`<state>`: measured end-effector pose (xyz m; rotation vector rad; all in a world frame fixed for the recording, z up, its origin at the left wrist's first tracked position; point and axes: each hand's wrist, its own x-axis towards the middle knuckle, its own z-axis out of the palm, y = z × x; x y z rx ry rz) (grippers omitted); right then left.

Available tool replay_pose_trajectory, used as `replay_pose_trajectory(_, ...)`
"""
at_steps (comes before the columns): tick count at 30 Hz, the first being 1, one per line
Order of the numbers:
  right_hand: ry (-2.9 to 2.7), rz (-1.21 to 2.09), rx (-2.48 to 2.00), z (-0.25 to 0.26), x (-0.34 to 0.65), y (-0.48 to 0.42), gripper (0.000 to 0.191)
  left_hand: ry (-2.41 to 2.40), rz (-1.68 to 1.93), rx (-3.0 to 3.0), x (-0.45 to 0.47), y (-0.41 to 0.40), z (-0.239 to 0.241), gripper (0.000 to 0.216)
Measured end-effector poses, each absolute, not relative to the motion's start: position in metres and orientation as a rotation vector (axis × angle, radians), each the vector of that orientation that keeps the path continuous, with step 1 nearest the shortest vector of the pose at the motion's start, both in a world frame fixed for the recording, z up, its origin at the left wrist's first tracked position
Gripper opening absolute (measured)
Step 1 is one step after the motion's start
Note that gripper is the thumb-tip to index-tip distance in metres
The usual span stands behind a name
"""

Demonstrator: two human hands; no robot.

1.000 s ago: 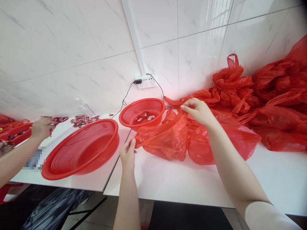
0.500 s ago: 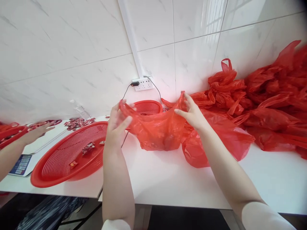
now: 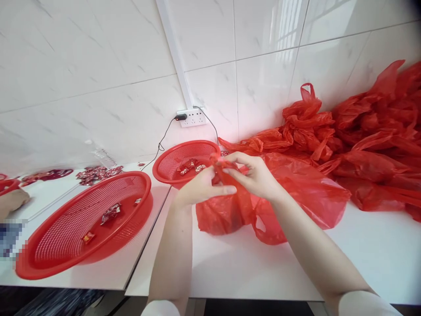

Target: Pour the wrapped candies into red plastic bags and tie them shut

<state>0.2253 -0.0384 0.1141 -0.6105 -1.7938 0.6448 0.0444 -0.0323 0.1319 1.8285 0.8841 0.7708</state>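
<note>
A thin red plastic bag (image 3: 226,215) hangs upright just over the white table, its top gathered between my two hands. My left hand (image 3: 205,184) grips the gathered top from the left, thumb pointing right. From the other side my right hand (image 3: 253,175) pinches the same top with thumb and fingers. Something darker shows faintly through the bag's lower part, too dim to name. Close on the right lies another red plastic bag (image 3: 302,188), partly behind my right forearm.
A large red mesh basket (image 3: 82,210) holds a few small wrapped packets. Behind my left hand stands a smaller red basket (image 3: 164,160) with more packets. Red plastic bags (image 3: 371,131) pile up at right. Cords run from a wall power socket (image 3: 194,117). A co-worker's hand (image 3: 15,202) is at far left.
My hands have come together from holding the bag's mouth wide, and its top is now bunched. The co-worker's hand has drawn back left.
</note>
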Motion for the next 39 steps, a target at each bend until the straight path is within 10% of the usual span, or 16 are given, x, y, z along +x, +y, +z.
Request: replay_pose_trajectory(39,-1.096,1.017,-0.635,0.097,0.249,0.007,0.036,0.728,0.886,1.039,0.044,-0.008,0.122,0.037)
